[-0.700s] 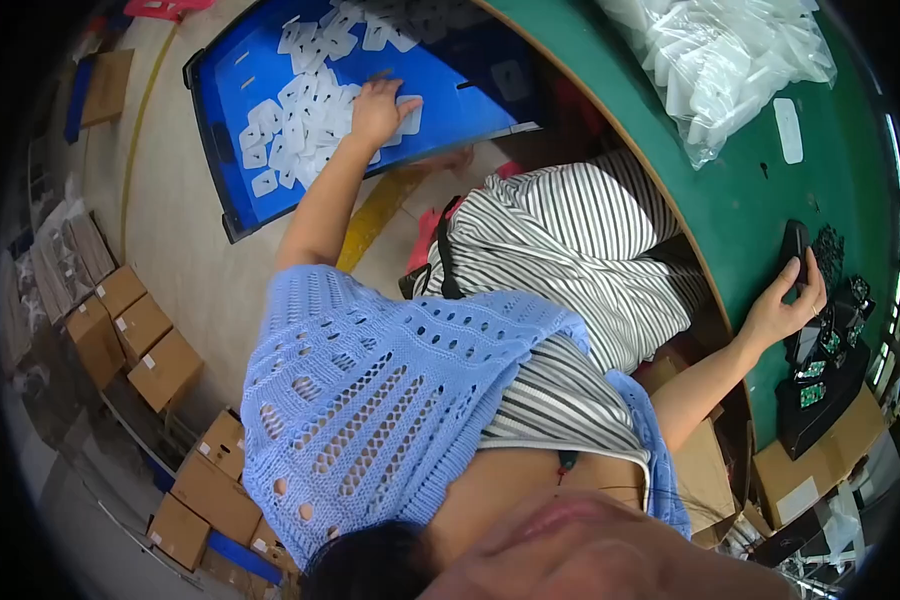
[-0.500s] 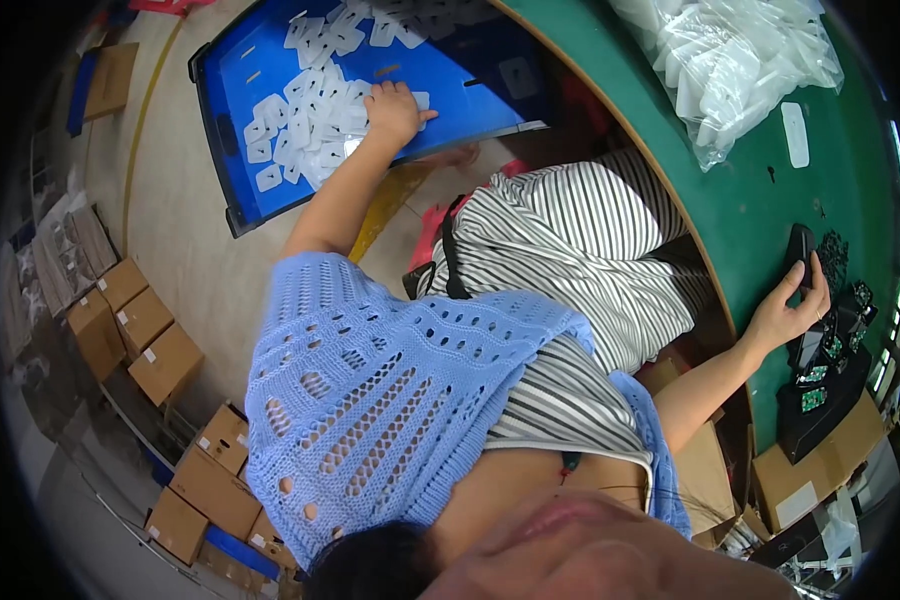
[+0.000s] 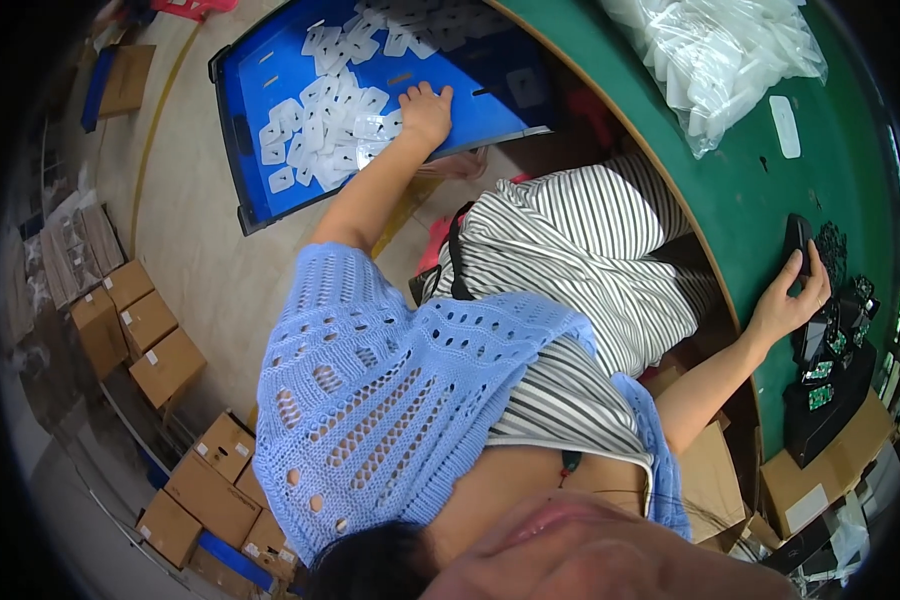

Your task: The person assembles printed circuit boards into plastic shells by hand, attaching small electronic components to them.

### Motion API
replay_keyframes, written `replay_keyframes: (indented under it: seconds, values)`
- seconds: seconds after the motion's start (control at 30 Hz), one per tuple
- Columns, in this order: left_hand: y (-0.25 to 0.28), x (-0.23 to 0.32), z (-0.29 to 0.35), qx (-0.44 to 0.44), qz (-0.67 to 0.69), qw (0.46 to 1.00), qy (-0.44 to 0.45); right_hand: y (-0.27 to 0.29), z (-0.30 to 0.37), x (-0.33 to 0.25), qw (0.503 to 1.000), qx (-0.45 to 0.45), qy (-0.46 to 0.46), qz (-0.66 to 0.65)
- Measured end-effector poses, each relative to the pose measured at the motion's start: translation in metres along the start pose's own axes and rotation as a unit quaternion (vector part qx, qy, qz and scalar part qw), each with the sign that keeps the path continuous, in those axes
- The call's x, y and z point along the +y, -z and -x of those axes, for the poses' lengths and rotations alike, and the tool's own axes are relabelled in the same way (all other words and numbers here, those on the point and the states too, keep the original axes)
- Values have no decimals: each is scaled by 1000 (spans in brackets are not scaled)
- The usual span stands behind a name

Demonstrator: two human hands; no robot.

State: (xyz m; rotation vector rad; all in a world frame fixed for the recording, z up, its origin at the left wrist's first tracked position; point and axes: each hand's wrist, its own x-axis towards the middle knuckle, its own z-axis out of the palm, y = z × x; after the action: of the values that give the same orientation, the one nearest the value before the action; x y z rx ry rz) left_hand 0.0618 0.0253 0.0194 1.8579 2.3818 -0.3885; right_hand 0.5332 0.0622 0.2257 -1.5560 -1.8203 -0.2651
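My left hand point(image 3: 427, 114) rests over a blue tray point(image 3: 482, 122) at the upper left, fingers spread and pointing away. Beside it lies a pile of small white rounded plates point(image 3: 315, 130), each with a dark mark; the nearest ones touch or almost touch the hand. Whether anything lies under the palm is hidden. On the green table at the right, my right hand point(image 3: 798, 292) is closed around the lower end of an elongated black plastic housing point(image 3: 797, 235), its thumb on the near side and fingers on the far side.
A clear bag of white plastic parts point(image 3: 720, 75) lies on the green table point(image 3: 710, 205), with a loose white strip point(image 3: 785, 127) next to it. Small black parts and green circuit boards point(image 3: 820, 397) sit near my right hand. Cardboard boxes point(image 3: 215, 495) stand at the lower left.
My left hand has shifted right over the tray, away from the pile, and its fingers have spread. My right hand stays on the black housing, almost unmoved. The whole view has shifted slightly.
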Motion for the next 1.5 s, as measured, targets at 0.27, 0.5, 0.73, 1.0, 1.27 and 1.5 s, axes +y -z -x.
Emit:
replay_keyframes:
  seconds: [0.27,0.5,0.73,1.0,1.27,1.5]
  values:
    - [31,-5,-8,26,-94,992,-85,0,2,1,1000,10,-16,-22]
    - [98,-42,14,168,114,963,-175,-3,2,4,999,31,-17,-8]
    - [255,75,100,114,372,846,-364,5,1,0,997,40,-57,14]
    - [253,234,56,217,333,691,-604,11,13,-9,949,66,-196,-239]
    - [259,247,49,222,364,679,-598,34,24,-27,871,31,-271,-409]
    - [259,226,42,112,459,691,-547,31,-2,-61,975,10,-80,-209]
